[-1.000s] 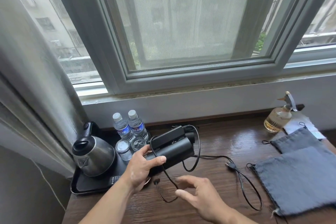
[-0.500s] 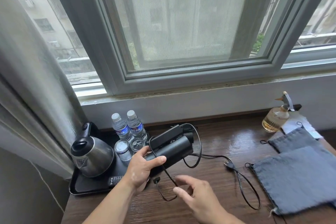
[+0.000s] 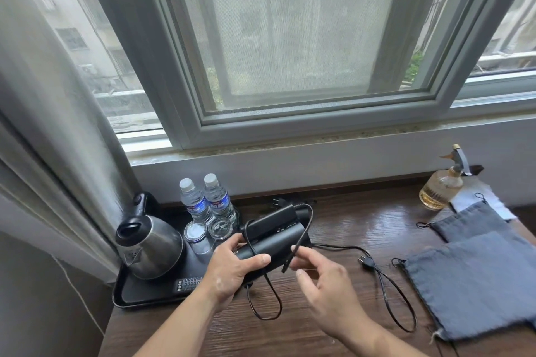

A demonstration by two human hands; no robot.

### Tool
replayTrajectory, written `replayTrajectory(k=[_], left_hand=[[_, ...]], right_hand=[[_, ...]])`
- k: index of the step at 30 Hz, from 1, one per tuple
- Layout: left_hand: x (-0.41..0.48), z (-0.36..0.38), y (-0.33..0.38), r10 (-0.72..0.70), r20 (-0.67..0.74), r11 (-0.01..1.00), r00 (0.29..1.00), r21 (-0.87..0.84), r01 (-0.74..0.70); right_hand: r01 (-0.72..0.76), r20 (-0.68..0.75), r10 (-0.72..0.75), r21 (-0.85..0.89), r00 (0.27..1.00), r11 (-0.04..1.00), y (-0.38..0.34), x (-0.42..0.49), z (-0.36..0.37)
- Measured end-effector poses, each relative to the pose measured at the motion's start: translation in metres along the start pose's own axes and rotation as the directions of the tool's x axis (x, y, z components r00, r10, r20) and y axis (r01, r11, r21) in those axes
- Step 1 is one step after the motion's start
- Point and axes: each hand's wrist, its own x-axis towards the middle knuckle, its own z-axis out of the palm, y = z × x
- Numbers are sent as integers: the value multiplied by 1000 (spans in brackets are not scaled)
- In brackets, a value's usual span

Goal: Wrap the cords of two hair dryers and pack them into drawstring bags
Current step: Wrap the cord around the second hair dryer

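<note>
Clamping the folded black hair dryer (image 3: 275, 243) above the left half of the wooden desk (image 3: 348, 220), the left hand (image 3: 232, 272) is closed around its body, thumb on top pinning a turn of the cord (image 3: 262, 298). The right hand (image 3: 322, 284) pinches a loop of that cord between thumb and forefinger just right of the dryer, remaining fingers loosely spread. Slack cord and plug (image 3: 366, 260) lie on the desk toward two grey drawstring bags (image 3: 475, 275) at the right edge.
</note>
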Motion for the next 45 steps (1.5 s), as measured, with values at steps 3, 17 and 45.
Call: replayTrajectory(k=[3, 17, 45], left_hand=[[-2, 2, 1, -2, 21, 1000, 1000, 13, 1], [-4, -5, -4, 74, 116, 980, 990, 177, -94], [-6, -7, 9, 98, 83, 965, 992, 236, -116]], right_hand=[[-16, 92, 14, 20, 996, 1000, -10, 2, 9], [1, 278, 58, -209, 959, 978, -26, 22, 14], [3, 118, -30, 222, 993, 975, -1, -5, 9]])
